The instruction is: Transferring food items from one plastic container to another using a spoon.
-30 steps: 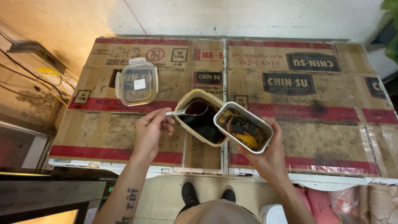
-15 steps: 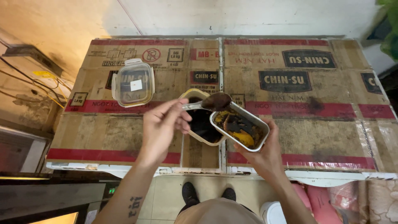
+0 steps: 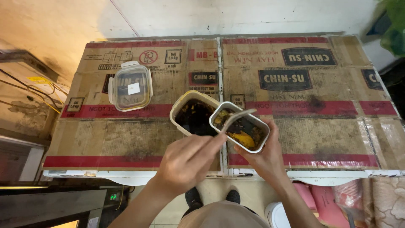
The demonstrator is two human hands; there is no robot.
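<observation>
- Our left hand (image 3: 187,162) sits low and central, back of the hand up, fingers curled into a closed grip with the fingertips pointing up and to the right.
- Our left forearm runs down to the lower left.
- Our right hand (image 3: 263,154) cups from below, thumb up along the near side, its forearm running down to the lower right.

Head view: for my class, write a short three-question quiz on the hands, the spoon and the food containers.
1. True or false: the left hand holds the spoon.
2. Which container does the right hand hold? A) the lidded container B) the container with yellow and dark food C) the container of dark sauce
3. Fill in: the spoon's bowl is over the ____ container.

Key: 1 true. 2 B. 3 hand-held; it reaches over its near rim.
</observation>
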